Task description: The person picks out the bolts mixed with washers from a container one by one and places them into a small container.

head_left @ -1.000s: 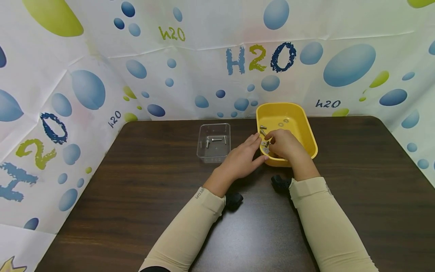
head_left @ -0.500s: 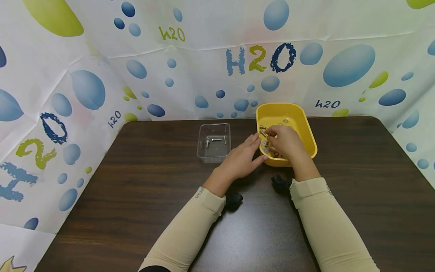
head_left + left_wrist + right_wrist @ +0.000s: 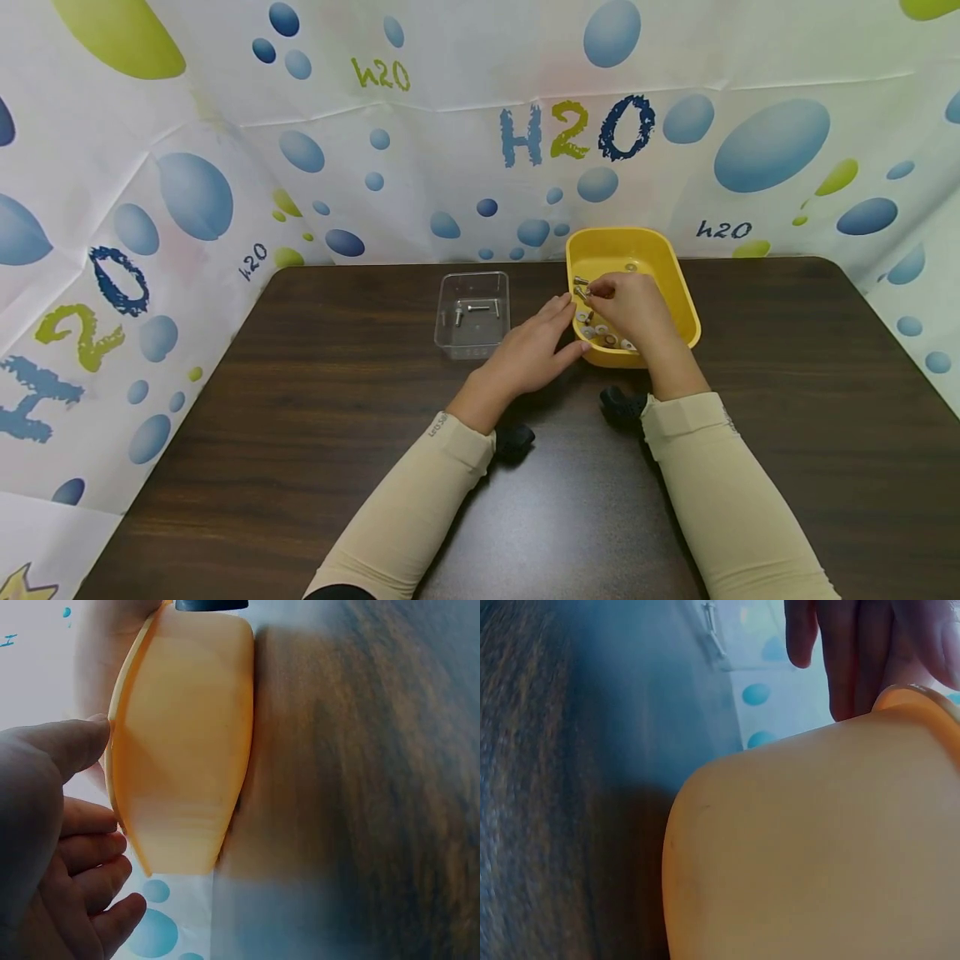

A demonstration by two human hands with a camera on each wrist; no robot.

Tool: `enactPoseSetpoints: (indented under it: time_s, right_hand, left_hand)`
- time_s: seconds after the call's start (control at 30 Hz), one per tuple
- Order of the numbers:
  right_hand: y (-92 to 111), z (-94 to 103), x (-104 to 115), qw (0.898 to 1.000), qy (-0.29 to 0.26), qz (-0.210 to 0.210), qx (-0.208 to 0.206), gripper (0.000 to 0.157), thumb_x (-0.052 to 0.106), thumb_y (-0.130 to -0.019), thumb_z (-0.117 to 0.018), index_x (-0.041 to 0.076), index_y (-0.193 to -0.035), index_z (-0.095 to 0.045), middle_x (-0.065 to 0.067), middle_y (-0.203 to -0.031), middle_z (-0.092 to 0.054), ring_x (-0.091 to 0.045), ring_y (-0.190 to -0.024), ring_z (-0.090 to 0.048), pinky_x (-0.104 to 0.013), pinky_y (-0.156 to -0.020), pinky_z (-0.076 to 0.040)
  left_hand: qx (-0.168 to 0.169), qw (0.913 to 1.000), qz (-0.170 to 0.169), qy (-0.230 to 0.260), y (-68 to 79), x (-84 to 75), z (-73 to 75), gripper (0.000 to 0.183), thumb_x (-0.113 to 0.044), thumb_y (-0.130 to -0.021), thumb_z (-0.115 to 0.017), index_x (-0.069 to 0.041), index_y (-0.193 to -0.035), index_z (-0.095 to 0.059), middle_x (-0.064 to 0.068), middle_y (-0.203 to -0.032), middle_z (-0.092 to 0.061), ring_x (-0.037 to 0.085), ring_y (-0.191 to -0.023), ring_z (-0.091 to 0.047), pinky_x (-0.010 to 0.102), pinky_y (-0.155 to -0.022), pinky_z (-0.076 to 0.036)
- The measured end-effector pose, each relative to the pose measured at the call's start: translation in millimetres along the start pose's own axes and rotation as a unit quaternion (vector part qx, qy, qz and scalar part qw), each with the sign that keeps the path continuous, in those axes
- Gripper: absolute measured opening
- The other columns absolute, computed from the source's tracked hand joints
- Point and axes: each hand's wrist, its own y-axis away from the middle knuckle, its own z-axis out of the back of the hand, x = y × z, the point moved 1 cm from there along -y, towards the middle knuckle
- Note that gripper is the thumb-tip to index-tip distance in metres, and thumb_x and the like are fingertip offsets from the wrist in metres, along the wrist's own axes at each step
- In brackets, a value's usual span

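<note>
The yellow tub (image 3: pixel 678 292) stands at the back of the table, with washers (image 3: pixel 602 330) and bolts along its left side and near end. My right hand (image 3: pixel 633 308) reaches in over the tub, thumb and index finger pinching at the end of a bolt (image 3: pixel 581 292) by the left wall. My left hand (image 3: pixel 532 346) lies against the tub's left side, fingers extended; in the left wrist view its thumb and fingertips (image 3: pixel 112 844) touch the rim. The right wrist view shows the tub's outer wall (image 3: pixel 802 847) but hides the right fingertips.
A clear plastic box (image 3: pixel 472 340) with several bolts (image 3: pixel 478 308) stands left of the tub on the dark wooden table (image 3: pixel 337 400). A patterned sheet (image 3: pixel 450 192) hangs behind the table and along its left side.
My right hand has shifted slightly away from me inside the tub, and more washers show near its front end. The left hand, tub and clear box have stayed in place.
</note>
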Motion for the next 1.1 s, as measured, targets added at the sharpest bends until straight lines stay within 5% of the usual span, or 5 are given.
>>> enactPoseSetpoints:
  time_s: [0.6, 1.1]
  right_hand:
    - [6.3, -6.2, 22.8, 0.994, -0.008, 0.072, -0.083, 0.027, 0.024, -0.096, -0.066, 0.003, -0.11, -0.074, -0.014, -0.1, -0.073, -0.028, -0.089, -0.065, -0.045, -0.084, -0.055]
    - [20.3, -23.7, 61.3, 0.976, -0.01, 0.189, -0.111, 0.02, 0.02, -0.093, -0.07, 0.002, -0.1, -0.076, -0.01, -0.09, -0.072, -0.024, -0.077, -0.062, -0.037, -0.074, -0.056]
  left_hand:
    - [-0.046, 0.9988, 0.006, -0.014, 17.8, 18.5, 15.1, 0.067, -0.049, -0.101, -0.047, -0.011, -0.155, -0.033, 0.003, -0.163, -0.026, 0.017, -0.151, -0.02, 0.04, -0.12, -0.026]
    - [-0.09, 0.9943, 0.057, -0.007, 61.3, 55.4, 40.3, 0.077, -0.049, -0.099, -0.052, -0.011, -0.158, -0.021, 0.005, -0.164, -0.022, 0.018, -0.151, -0.02, 0.045, -0.119, -0.027]
